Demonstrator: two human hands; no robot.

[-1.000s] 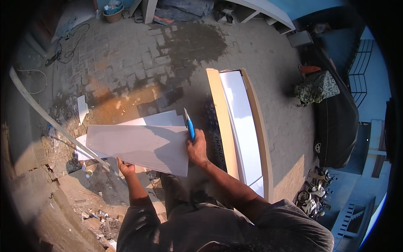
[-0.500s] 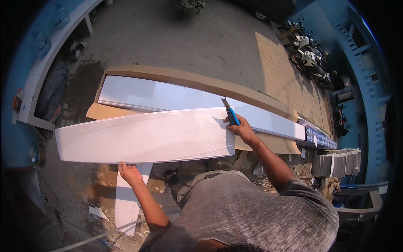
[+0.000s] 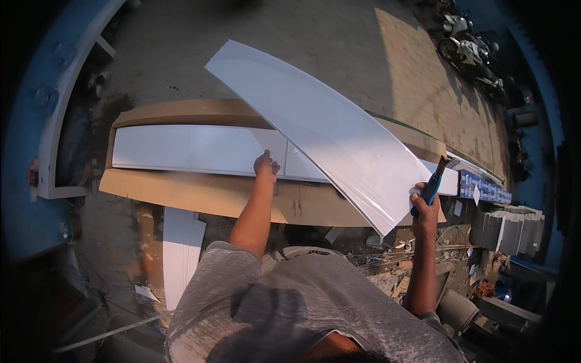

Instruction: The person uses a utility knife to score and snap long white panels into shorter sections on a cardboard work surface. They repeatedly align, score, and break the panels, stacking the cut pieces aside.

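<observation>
My right hand [image 3: 425, 209] is closed around a blue utility knife [image 3: 431, 187], its dark blade pointing up. The same hand is at the end of a long white panel [image 3: 315, 127], seemingly pinching its corner. This panel slants up to the far left, across an open cardboard box [image 3: 200, 198]. My left hand [image 3: 266, 166] is over the white panels [image 3: 193, 148] lying in the box, left of the slanting panel. Its fingers are loosely bent and apart, with nothing seen in them. Whether it touches the panels below is unclear.
White strips [image 3: 180, 254] lie on the ground at the near left. Stacked grey pieces [image 3: 508, 228] stand at the right, near a blue printed carton [image 3: 484, 187]. Scrap wood and debris [image 3: 399, 260] litter the ground beside me. Motorcycles [image 3: 472, 48] are parked at the far right.
The white panel has swung from lying crosswise before me to slanting toward the far left. My left hand has left its near edge and moved over the box. My right hand, with the knife, has moved right.
</observation>
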